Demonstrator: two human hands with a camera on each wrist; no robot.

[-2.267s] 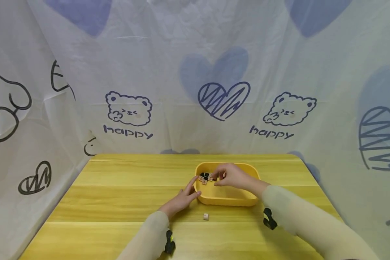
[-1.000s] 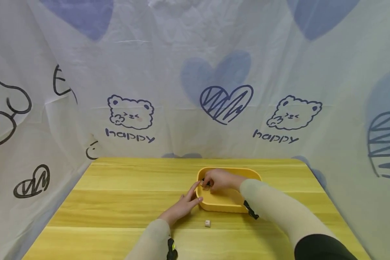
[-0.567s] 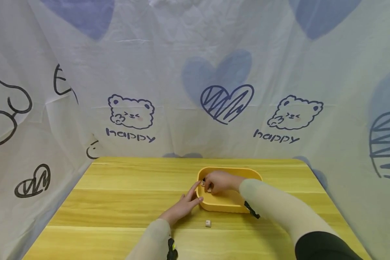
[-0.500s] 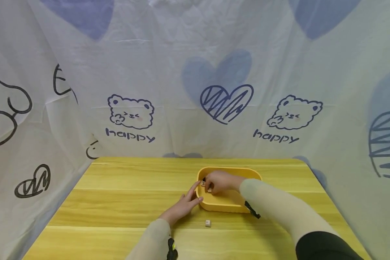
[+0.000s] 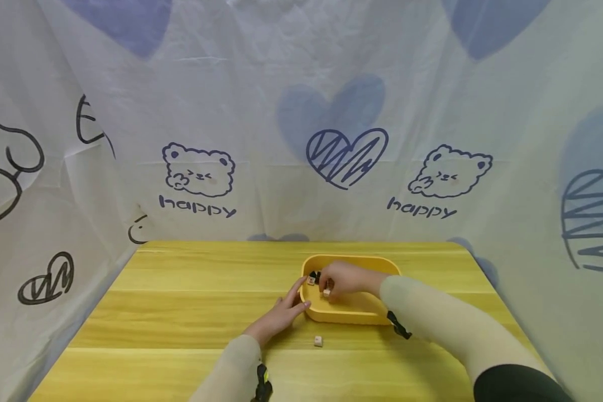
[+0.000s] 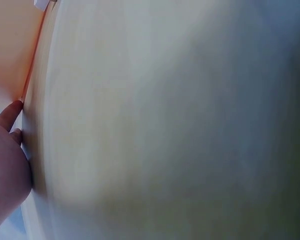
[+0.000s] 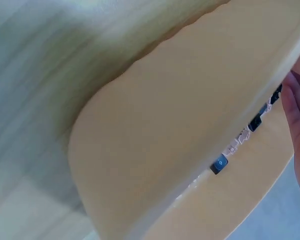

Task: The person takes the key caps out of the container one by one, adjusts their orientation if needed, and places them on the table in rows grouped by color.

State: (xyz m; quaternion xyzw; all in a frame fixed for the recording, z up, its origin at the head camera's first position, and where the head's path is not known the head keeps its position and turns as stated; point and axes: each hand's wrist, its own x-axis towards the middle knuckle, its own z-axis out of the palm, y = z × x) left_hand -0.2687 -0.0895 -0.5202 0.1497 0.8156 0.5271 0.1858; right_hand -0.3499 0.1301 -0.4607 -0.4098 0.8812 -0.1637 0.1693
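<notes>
My right hand (image 5: 344, 277) is down inside a yellow plastic bin (image 5: 352, 317), its fingertips pinching a small pale keycap (image 5: 326, 292). Beside those fingers, black and pale keycaps (image 5: 311, 281) lie at the bin's left end. The right wrist view shows several of them in a row, a black keycap (image 7: 219, 163) nearest, partly cut off by the bin wall. My left hand (image 5: 277, 317) rests against the bin's left side, fingers extended and spread, index finger and thumb touching the rim. In the left wrist view only part of that hand (image 6: 7, 160) appears.
A single pale keycap (image 5: 319, 341) sits on the wood-grain table (image 5: 191, 312) in front of the bin. A white cloth (image 5: 271, 201) printed with hearts and bears hangs behind the table and along both sides.
The right hand reached to the left end of the bin, among the keycaps, then drew slightly right with a pale keycap at its fingertips. My left hand stays at the rim.
</notes>
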